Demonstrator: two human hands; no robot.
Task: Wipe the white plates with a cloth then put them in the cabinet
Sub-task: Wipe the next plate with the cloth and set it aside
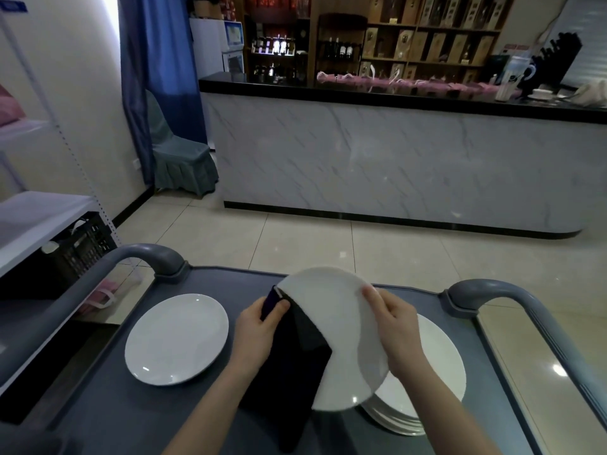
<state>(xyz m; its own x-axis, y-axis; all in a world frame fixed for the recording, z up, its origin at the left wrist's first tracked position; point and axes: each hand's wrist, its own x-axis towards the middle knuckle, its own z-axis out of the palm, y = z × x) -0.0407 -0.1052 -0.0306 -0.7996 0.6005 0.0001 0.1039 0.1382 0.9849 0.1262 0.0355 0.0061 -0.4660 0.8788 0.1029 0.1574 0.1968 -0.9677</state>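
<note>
A tiled dining room, with a marble-fronted bar and wine shelves across the top of the frame, forms the backdrop as a person works over a grey service cart in the foreground. At lower centre the right hand has its grip on the edge of a white plate, fingers curled over the rim, holding it tilted above the cart. The left hand is closed on a dark cloth, pressing it against the plate's left side; the cloth hangs toward the bottom of the frame. The job appears far from finished. A single plate lies alone at the cart's left, possibly wiped already, while a stack of plates waits at lower right, partly under the raised one. No cabinet can be picked out, so the putting-away seems to lie ahead. The cart's raised handles flank the work. A black crate and white shelving crowd the left of the frame, and a covered chair stands beyond.
</note>
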